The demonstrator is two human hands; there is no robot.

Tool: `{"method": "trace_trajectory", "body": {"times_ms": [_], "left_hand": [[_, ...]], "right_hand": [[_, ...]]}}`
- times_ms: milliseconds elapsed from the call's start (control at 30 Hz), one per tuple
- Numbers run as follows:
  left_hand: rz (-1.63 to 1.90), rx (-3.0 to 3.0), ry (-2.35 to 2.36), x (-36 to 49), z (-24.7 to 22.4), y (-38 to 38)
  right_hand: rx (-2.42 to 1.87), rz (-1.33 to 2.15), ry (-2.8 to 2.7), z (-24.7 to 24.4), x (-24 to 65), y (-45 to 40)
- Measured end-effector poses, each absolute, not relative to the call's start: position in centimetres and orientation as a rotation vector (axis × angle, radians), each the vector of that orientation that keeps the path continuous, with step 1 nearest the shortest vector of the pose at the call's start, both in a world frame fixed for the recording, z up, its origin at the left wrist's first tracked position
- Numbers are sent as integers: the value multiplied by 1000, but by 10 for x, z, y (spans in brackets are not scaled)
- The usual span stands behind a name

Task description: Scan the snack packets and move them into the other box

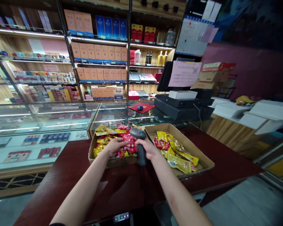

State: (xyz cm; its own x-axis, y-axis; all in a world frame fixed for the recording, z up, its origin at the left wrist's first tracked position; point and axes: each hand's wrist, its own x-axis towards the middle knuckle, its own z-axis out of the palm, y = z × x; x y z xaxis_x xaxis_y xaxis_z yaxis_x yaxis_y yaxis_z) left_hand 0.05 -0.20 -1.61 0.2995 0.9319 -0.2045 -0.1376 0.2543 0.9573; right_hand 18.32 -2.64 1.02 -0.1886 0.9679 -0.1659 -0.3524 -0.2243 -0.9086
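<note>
My right hand (148, 148) is wrapped round the handle of a dark barcode scanner (141, 155), whose head points away over the boxes. My left hand (115, 146) pinches the edge of a red snack packet (129, 143) just left of the scanner. Beneath that hand is a cardboard box (91, 149) filled with yellow and red packets. A second cardboard box (204, 158), to the right of the scanner, holds several yellow packets (179, 163) and a red one (161, 144).
The boxes rest on a dark red counter (73, 163). Behind them are a glass display case (113, 111), a mouse (140, 108) on a red mat and a black register with monitor (165, 77). White boxes (231, 110) stand right; stocked shelves line the back.
</note>
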Motion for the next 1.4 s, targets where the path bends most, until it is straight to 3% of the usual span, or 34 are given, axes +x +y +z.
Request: {"method": "trace_trajectory", "body": {"times_ms": [200,500,1400], "left_hand": [[1086,1037,995,7,-42,7],[1142,975,1002,5,-47,10],[1264,791,830,7,-40,11]], "right_hand": [[-1092,1361,-926,11,180,-46],[-1155,1503,-981,-6,161,-116],[-1062,1522,-1059,-10,132,-139]]}}
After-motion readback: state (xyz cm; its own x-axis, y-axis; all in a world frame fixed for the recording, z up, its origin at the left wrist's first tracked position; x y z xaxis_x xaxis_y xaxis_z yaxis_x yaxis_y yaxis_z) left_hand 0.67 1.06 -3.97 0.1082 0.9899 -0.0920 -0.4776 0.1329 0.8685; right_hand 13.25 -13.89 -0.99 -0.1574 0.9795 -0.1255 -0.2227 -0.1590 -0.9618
